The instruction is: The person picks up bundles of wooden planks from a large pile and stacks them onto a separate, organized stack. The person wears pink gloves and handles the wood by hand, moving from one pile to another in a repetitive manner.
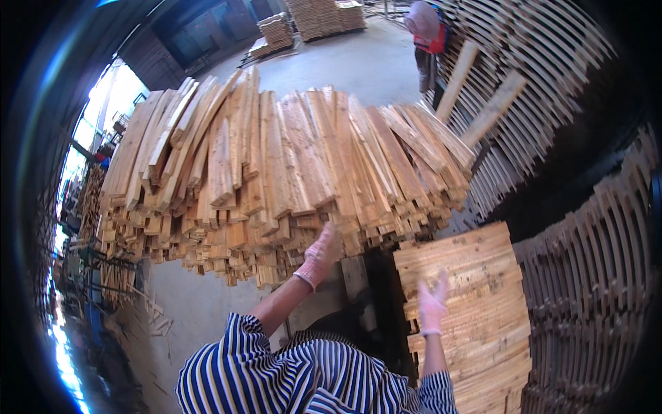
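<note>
A large pile of loose sawn wooden boards (227, 159) lies in front of me, with their cut ends toward me. My left hand (320, 259), in a pink knitted glove, reaches to the near ends of these boards. Its fingers look stretched out, and I cannot tell if they touch the wood. To my right stands a flat-topped stack of boards (476, 276), laid side by side in rows. Over its left part is my right hand (432, 307), also in a pink glove, slightly blurred, with thumb and fingers apart and nothing held.
Curved racks of dark wooden strips (593, 276) stand close along the right. Two planks (493, 107) lean at the far right, near a person (427, 41) in a hat. Board stacks (317, 19) stand at the back. Wood scraps (157, 317) litter the floor on the left.
</note>
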A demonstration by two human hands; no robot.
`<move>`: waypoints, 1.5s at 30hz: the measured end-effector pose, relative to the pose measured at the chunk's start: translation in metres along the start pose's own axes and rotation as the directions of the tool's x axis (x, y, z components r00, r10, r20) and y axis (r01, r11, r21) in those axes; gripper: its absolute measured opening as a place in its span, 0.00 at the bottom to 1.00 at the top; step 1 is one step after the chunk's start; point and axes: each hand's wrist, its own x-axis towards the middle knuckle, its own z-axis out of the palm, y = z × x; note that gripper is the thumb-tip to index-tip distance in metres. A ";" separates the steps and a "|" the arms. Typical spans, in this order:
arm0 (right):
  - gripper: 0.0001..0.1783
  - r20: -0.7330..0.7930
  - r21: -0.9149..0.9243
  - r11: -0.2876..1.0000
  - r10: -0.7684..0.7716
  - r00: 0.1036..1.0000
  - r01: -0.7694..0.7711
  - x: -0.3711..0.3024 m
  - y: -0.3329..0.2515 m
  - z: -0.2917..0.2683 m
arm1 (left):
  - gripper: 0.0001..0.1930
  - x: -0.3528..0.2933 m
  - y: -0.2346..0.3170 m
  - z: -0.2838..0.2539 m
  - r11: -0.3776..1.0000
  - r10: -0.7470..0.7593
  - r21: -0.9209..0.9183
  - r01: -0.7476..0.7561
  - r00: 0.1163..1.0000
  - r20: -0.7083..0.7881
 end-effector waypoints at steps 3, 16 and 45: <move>0.51 0.324 -0.026 0.951 -0.283 0.903 0.308 0.033 -0.163 0.094 | 0.30 -0.002 0.030 -0.008 0.953 0.004 -0.302 -0.037 0.994 -0.111; 0.48 0.664 0.317 0.942 -0.140 0.735 -0.106 0.146 -0.284 0.128 | 0.47 0.008 0.071 -0.041 0.631 -0.070 -0.765 0.127 0.992 0.107; 0.62 0.704 -0.607 0.355 -0.175 0.689 0.711 0.121 -0.430 0.150 | 0.33 0.023 0.072 0.071 0.815 -0.039 -0.520 0.255 0.920 0.391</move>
